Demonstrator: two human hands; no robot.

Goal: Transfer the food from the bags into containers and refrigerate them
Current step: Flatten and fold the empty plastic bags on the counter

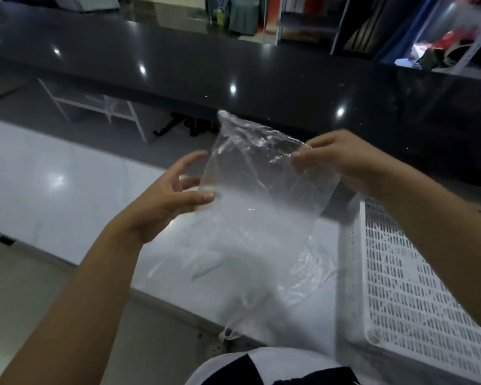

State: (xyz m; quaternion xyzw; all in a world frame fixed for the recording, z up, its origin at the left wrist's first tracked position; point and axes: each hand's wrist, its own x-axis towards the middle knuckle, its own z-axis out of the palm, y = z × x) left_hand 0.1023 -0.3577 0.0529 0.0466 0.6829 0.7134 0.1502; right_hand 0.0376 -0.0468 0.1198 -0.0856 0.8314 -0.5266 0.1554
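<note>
A clear, crumpled plastic bag (258, 207) hangs in the air above the white counter (53, 190). I see no food inside it. My right hand (342, 159) pinches the bag's upper right edge between thumb and fingers. My left hand (172, 195) is at the bag's left edge, its thumb touching the plastic and its fingers spread and relaxed. The bag's lower end trails down toward my body, blurred.
A white perforated plastic tray (417, 287) lies on the counter at the right. Behind the counter runs a raised glossy black ledge (233, 68). Shelves with mixed items (442, 45) stand at the back right. A white metal frame (95, 107) stands lower at the left.
</note>
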